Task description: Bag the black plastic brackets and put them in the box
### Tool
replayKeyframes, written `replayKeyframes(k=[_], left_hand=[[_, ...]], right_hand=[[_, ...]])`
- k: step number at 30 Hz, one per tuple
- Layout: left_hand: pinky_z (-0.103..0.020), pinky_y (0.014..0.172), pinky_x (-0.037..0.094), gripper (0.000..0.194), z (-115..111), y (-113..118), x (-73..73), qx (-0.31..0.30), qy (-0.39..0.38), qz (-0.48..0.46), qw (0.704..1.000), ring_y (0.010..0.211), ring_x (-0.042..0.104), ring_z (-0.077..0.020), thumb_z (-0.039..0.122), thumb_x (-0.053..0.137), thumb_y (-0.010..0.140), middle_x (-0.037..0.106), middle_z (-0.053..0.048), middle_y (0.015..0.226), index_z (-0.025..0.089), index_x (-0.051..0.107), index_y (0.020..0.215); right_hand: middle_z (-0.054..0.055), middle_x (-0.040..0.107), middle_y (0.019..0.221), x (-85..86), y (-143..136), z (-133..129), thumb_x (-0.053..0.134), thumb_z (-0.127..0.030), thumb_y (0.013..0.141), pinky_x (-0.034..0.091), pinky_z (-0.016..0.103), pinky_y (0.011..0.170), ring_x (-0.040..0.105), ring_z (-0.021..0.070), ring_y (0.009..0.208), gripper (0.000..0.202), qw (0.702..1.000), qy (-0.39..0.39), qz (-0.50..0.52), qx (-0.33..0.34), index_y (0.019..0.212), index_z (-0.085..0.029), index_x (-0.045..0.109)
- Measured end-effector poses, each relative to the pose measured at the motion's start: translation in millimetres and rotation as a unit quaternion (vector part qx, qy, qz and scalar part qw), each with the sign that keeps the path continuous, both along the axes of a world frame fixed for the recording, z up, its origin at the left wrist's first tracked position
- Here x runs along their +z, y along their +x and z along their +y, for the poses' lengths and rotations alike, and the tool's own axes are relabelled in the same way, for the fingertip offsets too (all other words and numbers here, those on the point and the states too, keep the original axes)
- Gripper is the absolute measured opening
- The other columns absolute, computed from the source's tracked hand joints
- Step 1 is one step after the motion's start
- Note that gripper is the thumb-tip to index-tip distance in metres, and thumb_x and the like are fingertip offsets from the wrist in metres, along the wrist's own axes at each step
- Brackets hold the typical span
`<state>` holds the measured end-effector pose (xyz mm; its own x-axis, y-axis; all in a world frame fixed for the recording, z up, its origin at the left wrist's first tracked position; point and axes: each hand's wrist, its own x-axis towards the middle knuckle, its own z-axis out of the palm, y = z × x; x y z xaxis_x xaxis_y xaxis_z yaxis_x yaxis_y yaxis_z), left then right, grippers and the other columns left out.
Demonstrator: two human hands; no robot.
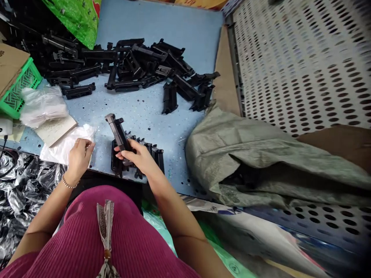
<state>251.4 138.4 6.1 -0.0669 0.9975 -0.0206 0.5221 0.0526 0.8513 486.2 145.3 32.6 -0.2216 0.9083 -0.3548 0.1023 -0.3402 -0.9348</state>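
My right hand (138, 155) is wrapped round a long black plastic part (118, 133), which tilts up and away from me. Beneath it, a row of similar black parts (158, 156) stands side by side at the table's near edge. My left hand (79, 156) lies over a stack of thin clear plastic bags (58, 151), its fingers bent and pinched together at the stack's right side. The fingertips seem to grip a bag's edge, partly hidden by the hand.
A loose heap of black parts (136, 63) spreads across the back of the blue table (162, 19). At left are a green basket (34, 75), another bag bundle (43, 106) and a cardboard piece (56, 131). Wrapped parts (23, 193) lie below left. A grey-green sack (232, 135) bulges at right.
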Motion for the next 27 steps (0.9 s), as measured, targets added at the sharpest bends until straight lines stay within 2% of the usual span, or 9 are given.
replayKeyframes(k=[3,6,10,13,16,18,21,24,27], left_hand=[[-0.043,0.090,0.050,0.027,-14.9,-38.4,-10.0,-0.019,0.044,0.189,0.981,0.100,0.061,-0.0288,0.045,0.062,0.094,0.064,-0.013,0.098,0.019,0.063,0.085],[-0.036,0.082,0.049,0.023,-12.1,-62.7,-19.7,-0.035,0.002,0.116,0.993,0.088,0.061,-0.0227,0.038,0.060,0.093,0.065,-0.008,0.087,0.019,0.066,0.082],[-0.027,0.060,0.039,0.031,3.6,-73.7,-19.5,0.031,-0.097,-0.039,0.994,0.063,0.050,-0.0144,0.048,0.073,0.079,0.059,0.001,0.068,0.017,0.066,0.078],[-0.026,0.062,0.039,0.033,8.9,-76.0,-10.7,-0.002,-0.087,-0.034,0.996,0.066,0.052,-0.0140,0.048,0.068,0.082,0.061,-0.001,0.070,0.016,0.069,0.075],[-0.026,0.061,0.043,0.027,4.4,-81.9,4.0,0.002,-0.045,0.003,0.999,0.064,0.056,-0.0147,0.043,0.065,0.087,0.063,-0.001,0.070,0.017,0.070,0.083],[-0.030,0.069,0.052,0.019,-0.9,-88.6,14.6,-0.010,0.018,0.068,0.997,0.072,0.063,-0.0174,0.034,0.062,0.088,0.070,-0.004,0.080,0.018,0.071,0.091],[-0.042,0.093,0.057,0.024,-2.8,-98.5,23.3,-0.111,0.098,0.213,0.966,0.100,0.070,-0.0248,0.014,0.051,0.088,0.074,-0.012,0.109,0.019,0.074,0.094],[-0.047,0.100,0.057,0.037,6.5,-105.1,19.6,-0.149,0.083,0.268,0.948,0.109,0.070,-0.0280,0.008,0.046,0.086,0.072,-0.016,0.119,0.017,0.075,0.107],[-0.043,0.104,0.057,0.045,13.2,-110.0,12.4,-0.125,0.072,0.223,0.964,0.117,0.068,-0.0262,0.012,0.049,0.087,0.067,-0.016,0.132,0.014,0.069,0.128]], right_hand=[[0.009,0.076,0.112,-5.2,-3.8,-1.5,0.073,-0.034,0.075,0.058,0.041,0.086,0.073,0.0224,0.090,0.039,0.978,-0.063,0.197,-0.014,0.111,-0.021,0.066],[0.009,0.075,0.117,-7.6,-18.5,-5.7,0.074,-0.034,0.073,0.058,0.038,0.086,0.073,0.0204,0.090,0.039,0.956,-0.091,0.277,-0.004,0.109,-0.022,0.068],[0.009,0.075,0.119,-4.6,-45.6,-5.2,0.063,-0.037,0.078,0.060,0.036,0.085,0.074,0.0201,0.092,0.037,0.928,-0.160,0.337,-0.003,0.111,-0.021,0.068],[0.011,0.076,0.116,-7.9,-75.9,-0.1,0.054,-0.038,0.084,0.061,0.033,0.085,0.074,0.0199,0.093,0.038,0.889,-0.218,0.403,0.006,0.114,-0.018,0.067],[0.010,0.077,0.107,-23.2,-109.1,4.8,0.059,-0.031,0.084,0.063,0.031,0.081,0.076,0.0201,0.089,0.029,0.861,-0.269,0.431,-0.021,0.107,-0.016,0.066],[0.008,0.078,0.099,-34.4,-122.0,4.6,0.064,-0.027,0.082,0.065,0.031,0.080,0.076,0.0206,0.086,0.022,0.859,-0.293,0.415,-0.062,0.101,-0.017,0.065],[0.003,0.076,0.089,-40.7,-117.7,-5.4,0.066,-0.026,0.080,0.066,0.032,0.075,0.076,0.0198,0.080,0.020,0.866,-0.273,0.408,-0.096,0.099,-0.019,0.064],[0.007,0.076,0.089,-36.5,-97.5,-24.0,0.061,-0.032,0.081,0.063,0.028,0.063,0.075,0.0207,0.078,0.030,0.853,-0.273,0.445,-0.017,0.105,-0.016,0.066],[0.013,0.077,0.089,-37.5,-87.2,-39.9,0.055,-0.037,0.084,0.059,0.022,0.051,0.073,0.0196,0.072,0.039,0.802,-0.377,0.458,0.068,0.109,-0.009,0.065]])
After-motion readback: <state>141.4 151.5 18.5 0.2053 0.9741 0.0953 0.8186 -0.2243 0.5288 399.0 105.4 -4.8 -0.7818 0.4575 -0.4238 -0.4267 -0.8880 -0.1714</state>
